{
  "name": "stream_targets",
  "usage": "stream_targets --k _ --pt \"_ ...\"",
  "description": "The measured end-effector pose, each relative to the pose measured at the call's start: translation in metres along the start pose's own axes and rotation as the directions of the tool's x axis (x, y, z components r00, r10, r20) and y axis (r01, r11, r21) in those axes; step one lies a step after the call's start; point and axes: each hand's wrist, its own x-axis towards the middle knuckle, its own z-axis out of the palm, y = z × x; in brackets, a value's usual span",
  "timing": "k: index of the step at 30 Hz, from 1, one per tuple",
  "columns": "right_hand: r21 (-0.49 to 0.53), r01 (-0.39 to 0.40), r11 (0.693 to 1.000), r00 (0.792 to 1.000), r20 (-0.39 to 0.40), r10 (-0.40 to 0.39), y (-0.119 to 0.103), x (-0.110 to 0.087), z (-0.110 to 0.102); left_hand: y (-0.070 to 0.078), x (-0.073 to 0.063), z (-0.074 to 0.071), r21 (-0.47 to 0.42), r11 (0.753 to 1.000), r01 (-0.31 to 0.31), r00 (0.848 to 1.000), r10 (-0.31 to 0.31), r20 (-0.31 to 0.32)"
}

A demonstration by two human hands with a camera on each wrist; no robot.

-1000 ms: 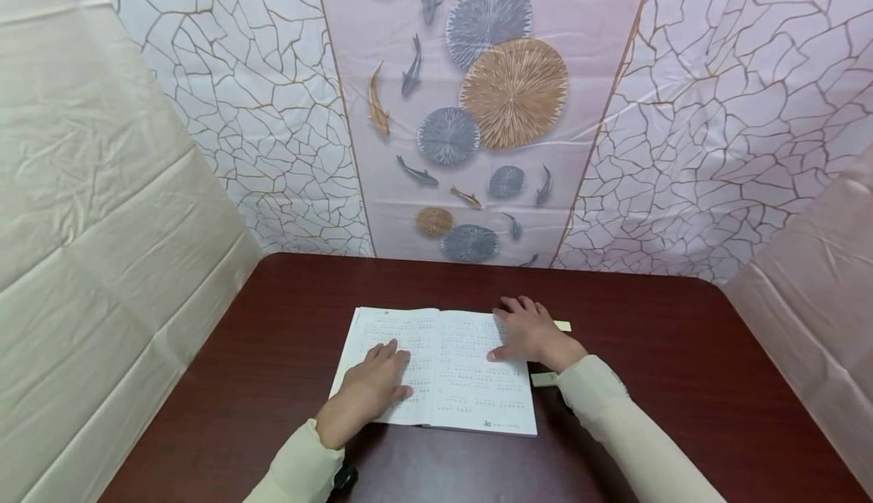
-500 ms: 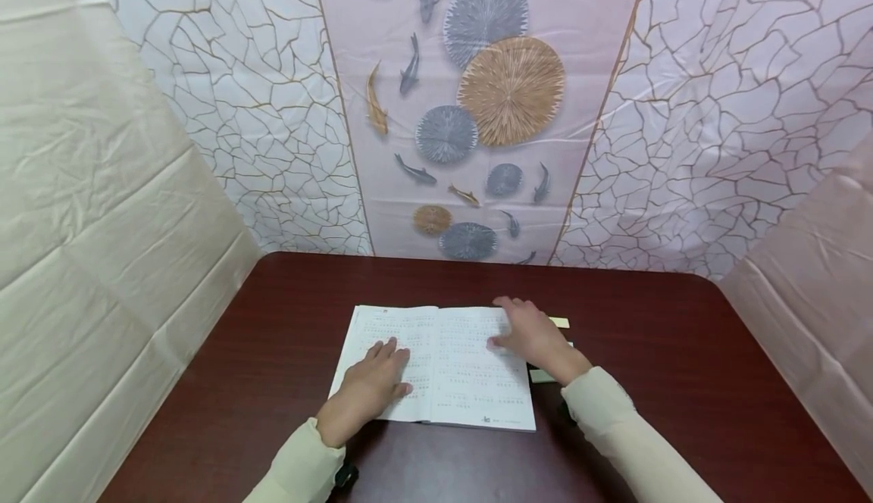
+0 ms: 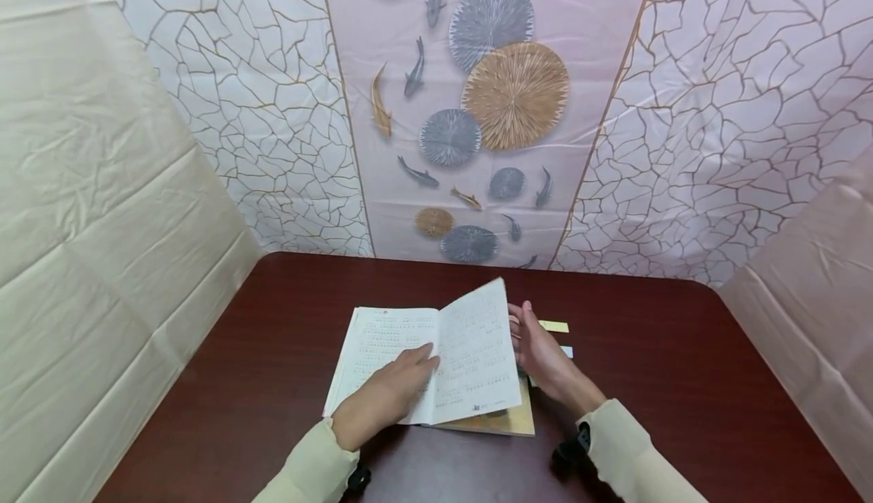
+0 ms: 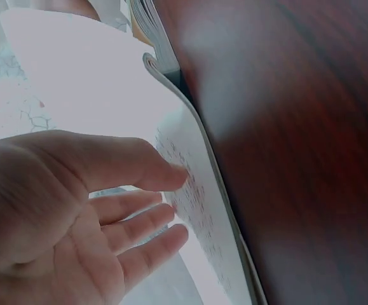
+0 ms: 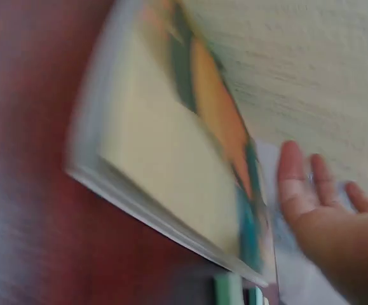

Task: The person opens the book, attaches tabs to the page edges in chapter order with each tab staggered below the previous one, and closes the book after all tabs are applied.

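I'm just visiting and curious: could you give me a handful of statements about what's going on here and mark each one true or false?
1. The book is open. True.
2. The right page lies flat. False: it slants up, its top outer corner raised.
3. The right hand has a pen in its grip. False: no pen shows; its fingers are extended, near that page.
4. The left hand reaches toward the book's fold. True.
5. A yellow tab shows right of the book. True.
6. The table is white. False: it is dark reddish brown.
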Motion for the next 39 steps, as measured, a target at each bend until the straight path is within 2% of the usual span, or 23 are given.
stream_targets --k 2,5,8,13,16,18,20,22,25,27,29,30,32,34,37,39 --pt "0.043 0.019 0.999 1.000 -0.004 -0.019 0.005 -0.005 0.008 0.001 0.000 0.002 0.021 0.999 -0.025 1.000 0.026 -0.017" --pt "0.005 0.039 0.999 0.999 -0.036 -0.039 0.013 -0.011 0.019 0.002 0.000 0.003 0.047 0.997 -0.067 0.997 0.069 -0.035" --pt "-0.028 0.047 0.998 0.997 -0.051 -0.049 0.019 -0.015 0.027 0.000 0.001 0.004 0.044 0.995 -0.091 0.995 0.092 -0.026" --pt "0.059 0.073 0.996 0.997 -0.042 -0.070 0.025 -0.018 0.036 -0.004 0.006 0.005 0.010 0.994 -0.110 0.994 0.110 0.001" --pt "0.007 0.117 0.993 0.992 -0.041 -0.117 0.027 -0.017 0.042 -0.005 0.010 0.004 -0.084 0.990 -0.110 0.994 0.107 -0.030" --pt "-0.064 0.137 0.988 0.990 -0.031 -0.139 0.028 -0.017 0.047 -0.006 0.012 0.002 -0.228 0.970 -0.085 0.995 0.069 -0.079" --pt "-0.155 0.165 0.974 0.986 0.012 -0.165 0.029 -0.016 0.053 -0.006 0.014 -0.002 -0.401 0.915 -0.033 0.994 -0.013 -0.113" --pt "-0.226 0.164 0.960 0.986 0.067 -0.153 0.028 -0.017 0.058 -0.006 0.016 -0.006 -0.558 0.829 0.026 0.984 -0.120 -0.133" --pt "-0.288 0.171 0.942 0.977 0.173 -0.124 0.026 -0.019 0.063 -0.007 0.021 -0.014 -0.750 0.657 0.075 0.969 -0.224 -0.100" --pt "-0.318 0.179 0.931 0.967 0.231 -0.106 0.024 -0.020 0.065 -0.008 0.025 -0.018 -0.835 0.543 0.093 0.970 -0.239 -0.048" --pt "-0.373 0.210 0.904 0.954 0.280 -0.106 0.022 -0.020 0.068 -0.010 0.029 -0.020 -0.896 0.430 0.106 0.975 -0.222 0.009" --pt "-0.406 0.230 0.884 0.948 0.299 -0.109 0.021 -0.020 0.069 -0.012 0.030 -0.021 -0.913 0.392 0.115 0.976 -0.214 0.031" --pt "-0.455 0.270 0.849 0.937 0.327 -0.123 0.019 -0.020 0.072 -0.016 0.031 -0.021 -0.931 0.337 0.141 0.972 -0.225 0.066" --pt "-0.478 0.298 0.826 0.933 0.331 -0.145 0.019 -0.019 0.074 -0.022 0.029 -0.020 -0.938 0.304 0.164 0.962 -0.260 0.084" --pt "-0.472 0.317 0.822 0.938 0.286 -0.197 0.021 -0.018 0.076 -0.033 0.024 -0.022 -0.938 0.286 0.196 0.941 -0.325 0.097" --pt "-0.490 0.312 0.814 0.946 0.240 -0.218 0.023 -0.019 0.075 -0.042 0.021 -0.025 -0.932 0.291 0.216 0.928 -0.358 0.103"
